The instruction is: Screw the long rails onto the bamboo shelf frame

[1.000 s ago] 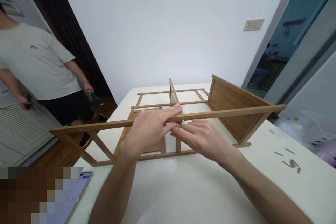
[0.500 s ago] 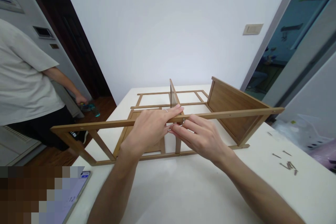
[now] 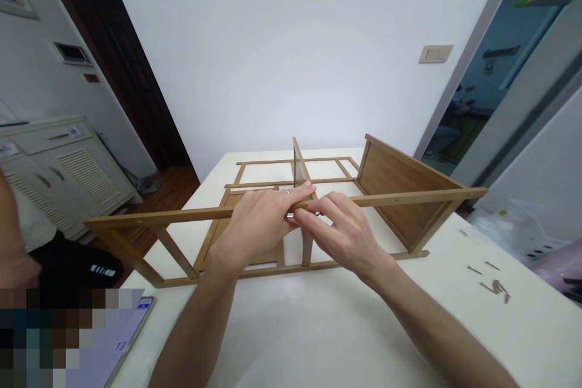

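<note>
A bamboo shelf frame lies on its side on the table, and its long upper rail (image 3: 400, 199) runs across the view. My left hand (image 3: 259, 224) wraps over that rail next to an upright thin divider panel (image 3: 300, 165), with a ring on one finger. My right hand (image 3: 339, 233) comes in from the right, and its fingertips pinch a small silver metal piece (image 3: 290, 215) against the rail's near side. The piece is partly hidden, so its exact kind is unclear. Both hands touch each other at the fingertips.
A solid bamboo end panel (image 3: 400, 185) stands at the frame's right. Several loose screws or dowels (image 3: 493, 287) lie on the white table (image 3: 282, 327) at right. A tablet (image 3: 130, 345) lies at the front left edge. A person's dark-clothed body (image 3: 73, 267) stands at far left.
My right hand has moved left, closer to my left hand, and the small metal piece has shifted left with it. The person at left has moved mostly out of view.
</note>
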Action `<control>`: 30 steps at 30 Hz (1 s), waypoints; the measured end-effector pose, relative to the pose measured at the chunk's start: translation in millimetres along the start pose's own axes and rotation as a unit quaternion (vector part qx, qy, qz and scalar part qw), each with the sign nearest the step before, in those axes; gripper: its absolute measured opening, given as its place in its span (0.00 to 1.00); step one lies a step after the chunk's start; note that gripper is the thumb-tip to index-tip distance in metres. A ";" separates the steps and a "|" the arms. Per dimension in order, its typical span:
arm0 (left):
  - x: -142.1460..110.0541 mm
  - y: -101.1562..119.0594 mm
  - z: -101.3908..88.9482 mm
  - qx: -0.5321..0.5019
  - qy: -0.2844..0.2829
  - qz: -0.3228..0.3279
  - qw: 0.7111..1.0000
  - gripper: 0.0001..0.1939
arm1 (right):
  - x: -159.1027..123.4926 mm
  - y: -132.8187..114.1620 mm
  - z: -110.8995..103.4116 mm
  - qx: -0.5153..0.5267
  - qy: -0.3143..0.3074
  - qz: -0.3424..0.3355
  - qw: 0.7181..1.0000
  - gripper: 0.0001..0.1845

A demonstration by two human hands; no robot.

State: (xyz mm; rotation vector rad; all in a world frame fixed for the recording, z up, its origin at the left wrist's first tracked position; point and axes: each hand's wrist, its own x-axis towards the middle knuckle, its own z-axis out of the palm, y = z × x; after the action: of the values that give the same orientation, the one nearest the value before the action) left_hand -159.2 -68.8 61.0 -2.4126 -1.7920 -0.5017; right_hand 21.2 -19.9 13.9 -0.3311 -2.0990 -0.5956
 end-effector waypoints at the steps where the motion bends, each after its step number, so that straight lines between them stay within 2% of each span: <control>1: -0.1 0.5 -0.6 -0.004 0.001 -0.003 1.000 0.25 | 0.2 0.4 0.6 0.003 -0.004 0.000 1.000 0.08; 4: -0.5 0.5 -1.8 -0.023 0.010 0.003 1.000 0.26 | 0.5 1.0 2.9 0.010 -0.008 0.001 1.000 0.09; 9: -1.9 -2.3 0.1 -0.043 0.020 0.022 0.999 0.24 | -1.6 2.5 2.6 0.001 -0.030 -0.008 1.000 0.21; 14: -1.8 -0.6 0.1 -0.025 0.006 -0.004 1.000 0.25 | -4.3 2.4 -0.2 0.001 -0.046 -0.012 0.999 0.21; 18: -0.1 1.9 -1.6 -0.011 -0.001 -0.014 1.000 0.22 | -3.1 -1.0 0.4 -0.006 -0.028 0.008 1.000 0.22; 24: 0.0 0.5 -0.7 -0.002 -0.006 -0.009 1.000 0.23 | 1.2 -5.3 -0.8 -0.012 0.002 0.056 0.998 0.16; 30: 0.0 -0.3 0.8 0.015 -0.003 -0.006 1.000 0.23 | 7.5 -1.7 -7.1 -0.008 0.013 0.058 0.998 0.09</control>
State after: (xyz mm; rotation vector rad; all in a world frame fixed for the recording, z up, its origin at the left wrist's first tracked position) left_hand -159.3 -68.5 60.2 -2.3876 -1.8045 -0.4643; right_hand 21.3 -25.0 23.0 -0.4495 -2.0345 -0.5451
